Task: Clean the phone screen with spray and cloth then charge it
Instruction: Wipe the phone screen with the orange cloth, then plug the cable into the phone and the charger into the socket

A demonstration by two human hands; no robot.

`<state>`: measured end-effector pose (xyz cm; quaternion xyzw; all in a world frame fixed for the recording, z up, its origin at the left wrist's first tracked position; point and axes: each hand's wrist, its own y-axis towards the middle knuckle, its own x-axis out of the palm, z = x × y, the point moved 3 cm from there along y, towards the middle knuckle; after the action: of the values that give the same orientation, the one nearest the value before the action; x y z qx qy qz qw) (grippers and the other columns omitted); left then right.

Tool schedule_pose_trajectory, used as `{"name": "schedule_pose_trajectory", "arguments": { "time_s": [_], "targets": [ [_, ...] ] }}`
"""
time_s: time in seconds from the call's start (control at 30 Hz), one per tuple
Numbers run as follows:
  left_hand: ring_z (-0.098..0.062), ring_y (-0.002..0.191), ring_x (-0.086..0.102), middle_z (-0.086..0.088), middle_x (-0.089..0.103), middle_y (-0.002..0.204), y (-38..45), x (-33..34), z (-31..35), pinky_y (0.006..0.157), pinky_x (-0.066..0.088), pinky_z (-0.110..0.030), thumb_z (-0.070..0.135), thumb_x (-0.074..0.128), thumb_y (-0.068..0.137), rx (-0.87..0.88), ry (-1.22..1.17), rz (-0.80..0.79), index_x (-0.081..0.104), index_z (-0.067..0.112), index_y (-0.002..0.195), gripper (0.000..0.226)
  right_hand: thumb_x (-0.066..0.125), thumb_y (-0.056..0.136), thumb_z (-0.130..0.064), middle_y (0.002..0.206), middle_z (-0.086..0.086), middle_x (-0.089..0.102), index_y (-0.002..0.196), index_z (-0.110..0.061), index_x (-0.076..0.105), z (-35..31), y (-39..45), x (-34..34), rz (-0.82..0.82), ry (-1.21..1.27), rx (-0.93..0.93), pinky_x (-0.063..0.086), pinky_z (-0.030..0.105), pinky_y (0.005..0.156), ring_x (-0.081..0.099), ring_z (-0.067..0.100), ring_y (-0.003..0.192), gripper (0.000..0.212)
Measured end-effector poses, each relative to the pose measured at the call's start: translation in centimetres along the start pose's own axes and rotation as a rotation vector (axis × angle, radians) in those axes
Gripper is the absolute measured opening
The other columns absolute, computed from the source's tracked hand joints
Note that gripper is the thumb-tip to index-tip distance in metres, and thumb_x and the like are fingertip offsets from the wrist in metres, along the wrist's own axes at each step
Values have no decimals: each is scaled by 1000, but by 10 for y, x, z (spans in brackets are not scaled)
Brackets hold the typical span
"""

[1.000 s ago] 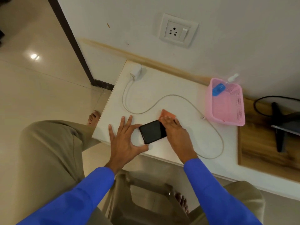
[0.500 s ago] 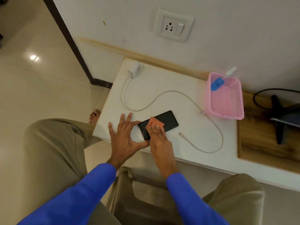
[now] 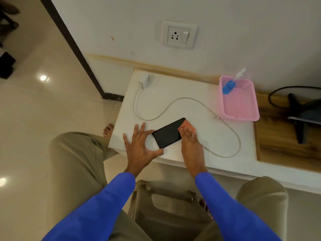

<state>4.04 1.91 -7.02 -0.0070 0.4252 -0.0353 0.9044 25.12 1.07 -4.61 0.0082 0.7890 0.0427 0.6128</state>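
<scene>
Flat black slab phone [image 3: 168, 133] lies screen-up on the white counter [image 3: 191, 94], close to the counter's near edge and angled across it.

Left hand [image 3: 139, 146]: fingers spread and straight, thumb tip and forefinger bracing the phone's near-left corner. No curl round it; it only props the phone.

Right hand [image 3: 190, 141]: fingers flat, pressing a small orange cloth [image 3: 188, 126] onto the phone's far-right end. Cloth overhangs that end onto the counter.

Judged step: wiping the screen; charging not begun.

Risks:
- Phone sits near the counter's edge with only a fingertip brace. A hard wipe stroke toward the person could skid it off onto the floor.
- The white charging cable [image 3: 231, 133] loops just right of the phone, behind the right hand. A wide stroke could snag it and drag the white charger block [image 3: 144, 80], which lies unplugged at the far-left corner of the counter.
- Cloth half off the phone: a stroke may miss the screen.

Blue spray bottle [image 3: 229, 86] rests in the pink perforated plastic basket [image 3: 243, 112], well right of the phone.
</scene>
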Motion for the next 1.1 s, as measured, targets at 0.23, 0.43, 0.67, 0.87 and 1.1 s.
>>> {"name": "schedule_pose_trajectory", "arguments": {
  "time_s": [0.23, 0.43, 0.67, 0.87, 1.1],
  "targets": [
    [-13, 162, 0, 8, 22, 173, -2, 0, -2, 125, -12, -62, 94, 49, 71, 41, -9, -25, 49, 37, 149, 96, 61, 100, -18, 122, -2, 72, 129, -19, 68, -73, -27, -24, -172, 610, 44, 56, 26, 94, 69, 6, 107, 30],
    [-14, 162, 2, 9, 21, 173, 5, -2, 4, 124, -11, -62, 77, 75, 69, -34, 37, -89, 46, 41, 148, 91, 68, 92, -22, 110, -12, 76, 117, -23, 76, -12, 6, -89, -257, 1091, 510, 49, 14, 93, 67, -3, 104, 26],
    [-18, 162, 2, 7, 17, 174, 10, -1, -1, 125, -9, -64, 70, 72, 75, -18, 104, -148, 36, 43, 157, 94, 72, 91, -11, 115, 24, 71, 105, -6, 75, 116, 33, -143, -150, 1245, 758, 56, 45, 97, 71, 32, 104, 16],
    [-14, 161, -3, 13, 12, 174, 10, 1, -5, 124, -12, -61, 80, 51, 68, -20, 129, -156, 30, 45, 160, 101, 70, 90, -39, 81, 1, 77, 86, -18, 78, 183, 94, -193, 19, 593, 601, 58, 33, 79, 72, 22, 79, 23],
    [-14, 162, 0, 17, 12, 173, 13, 7, -9, 124, -12, -60, 73, 58, 67, -94, 159, -188, 29, 49, 159, 99, 36, 105, -24, 95, -3, 66, 115, -27, 62, 173, 105, -155, -142, -106, 245, 56, 35, 76, 59, 16, 73, 28]
  ]
}}
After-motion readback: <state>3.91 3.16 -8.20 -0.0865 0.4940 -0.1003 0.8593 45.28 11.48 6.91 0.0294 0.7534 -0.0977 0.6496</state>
